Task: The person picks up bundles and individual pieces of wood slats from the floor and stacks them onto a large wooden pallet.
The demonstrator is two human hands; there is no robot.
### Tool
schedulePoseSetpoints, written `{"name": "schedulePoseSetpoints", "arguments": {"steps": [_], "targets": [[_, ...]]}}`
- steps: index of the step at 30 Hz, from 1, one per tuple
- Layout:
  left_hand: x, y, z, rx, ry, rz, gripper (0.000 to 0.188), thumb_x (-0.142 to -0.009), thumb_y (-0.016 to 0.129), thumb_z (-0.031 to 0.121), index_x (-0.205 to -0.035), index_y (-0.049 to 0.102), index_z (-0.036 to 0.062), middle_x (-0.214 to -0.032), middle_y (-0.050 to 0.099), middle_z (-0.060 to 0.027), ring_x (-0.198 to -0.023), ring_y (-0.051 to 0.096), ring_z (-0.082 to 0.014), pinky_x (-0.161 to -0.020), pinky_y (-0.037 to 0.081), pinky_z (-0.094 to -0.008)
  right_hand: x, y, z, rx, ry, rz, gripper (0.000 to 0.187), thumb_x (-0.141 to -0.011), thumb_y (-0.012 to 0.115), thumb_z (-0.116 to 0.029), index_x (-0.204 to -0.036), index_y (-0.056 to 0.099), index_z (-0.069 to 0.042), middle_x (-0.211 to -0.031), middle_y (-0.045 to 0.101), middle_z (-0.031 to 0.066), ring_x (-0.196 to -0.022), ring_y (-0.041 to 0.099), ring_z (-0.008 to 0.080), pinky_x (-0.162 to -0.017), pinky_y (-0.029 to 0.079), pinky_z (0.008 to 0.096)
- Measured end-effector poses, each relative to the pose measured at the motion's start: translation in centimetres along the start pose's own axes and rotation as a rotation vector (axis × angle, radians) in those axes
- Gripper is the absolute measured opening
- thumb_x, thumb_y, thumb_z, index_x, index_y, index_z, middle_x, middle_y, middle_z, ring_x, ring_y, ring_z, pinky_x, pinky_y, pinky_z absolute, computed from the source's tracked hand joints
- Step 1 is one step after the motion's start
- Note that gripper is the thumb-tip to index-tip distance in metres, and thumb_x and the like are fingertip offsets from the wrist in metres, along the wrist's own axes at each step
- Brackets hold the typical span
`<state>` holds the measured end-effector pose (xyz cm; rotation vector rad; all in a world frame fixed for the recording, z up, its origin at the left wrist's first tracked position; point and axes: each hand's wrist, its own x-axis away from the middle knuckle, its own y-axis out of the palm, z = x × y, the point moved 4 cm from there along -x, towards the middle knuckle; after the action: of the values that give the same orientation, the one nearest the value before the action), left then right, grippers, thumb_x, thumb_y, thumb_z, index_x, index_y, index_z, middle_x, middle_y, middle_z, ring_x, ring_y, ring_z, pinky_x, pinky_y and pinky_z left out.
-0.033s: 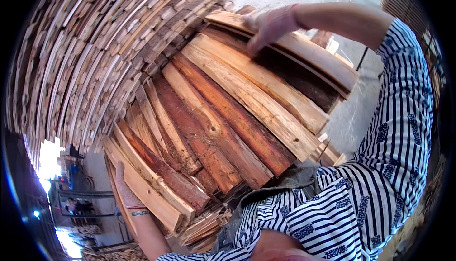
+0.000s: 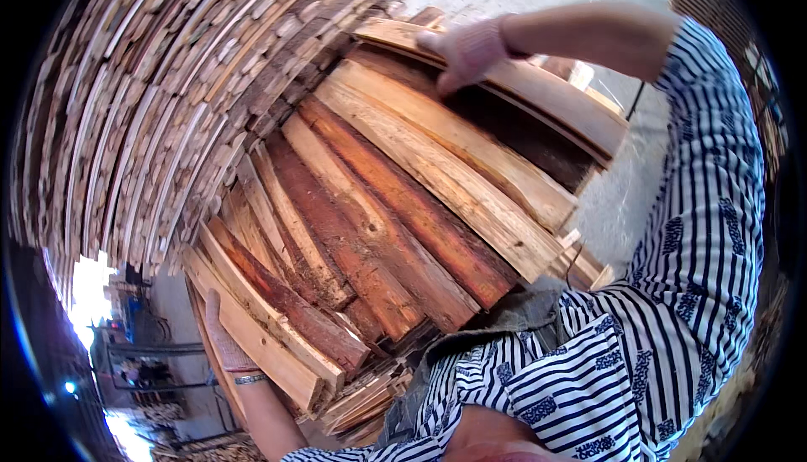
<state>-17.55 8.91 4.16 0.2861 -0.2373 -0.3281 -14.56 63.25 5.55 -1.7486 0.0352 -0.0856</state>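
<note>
Handling edge planks [image 2: 262, 340], I judge
My right hand [image 2: 472, 52] clamps the rightmost plank [image 2: 559, 105]; left hand [image 2: 223, 336], can't tell; next needs even grip.

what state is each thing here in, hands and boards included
Right hand: gloved, gripping the right-hand board
Right-hand board: in the right hand's grip
Left hand: gloved, at the left pale board's outer side; grip unclear
Left pale board: lying lengthwise
Orange-brown board: lying among other boards
Wood stack: piled in layers
</note>
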Motion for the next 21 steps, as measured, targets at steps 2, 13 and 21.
{"name": "schedulePoseSetpoints", "arguments": {"steps": [2, 13, 21], "targets": [[0.0, -0.9, 0.0, -0.067, 0.017, 0.102, 0.065, -0.096, 0.054, 0.044, -0.145, 0.042, 0.0028, -0.136, 0.056, -0.0156, -0.118, 0.058, -0.0321, -0.104, 0.047, -0.0418, -0.3, 0.3, 0.3, -0.119, -0.057, -0.076, 0.082, -0.075, 0.059, -0.015, -0.151, 0.033, -0.003, -0.129, 0.061, 0.0254, -0.109, 0.065, 0.0342, -0.09, 0.053, 0.0426], [-0.4, -2.4, 1.0, -0.054, 0.039, 0.11, 0.062, -0.097, 0.052, 0.04, -0.147, 0.04, 0.0044, -0.139, 0.054, -0.0184, -0.119, 0.058, -0.0342, -0.105, 0.047, -0.0427, 0.5, 3.8, 6.1, -0.258, 0.065, 0.058, 0.071, -0.098, 0.04, -0.052, -0.146, 0.041, 0.0, -0.137, 0.054, 0.027, -0.128, 0.052, 0.0391, -0.11, 0.039, 0.042], [-0.8, -3.8, -0.8, 0.042, 0.038, 0.239, 0.057, -0.094, 0.061, 0.041, -0.132, 0.054, -0.0001, -0.12, 0.066, -0.0159, -0.104, 0.067, -0.0284, -0.097, 0.054, -0.0394, -0.6, 3.0, -2.4, 0.227, -0.044, 0.47, 0.054, -0.097, 0.051, -0.044, -0.133, 0.053, -0.004, -0.124, 0.062, 0.0259, -0.114, 0.06, 0.0425, -0.104, 0.046, 0.0452]]}}
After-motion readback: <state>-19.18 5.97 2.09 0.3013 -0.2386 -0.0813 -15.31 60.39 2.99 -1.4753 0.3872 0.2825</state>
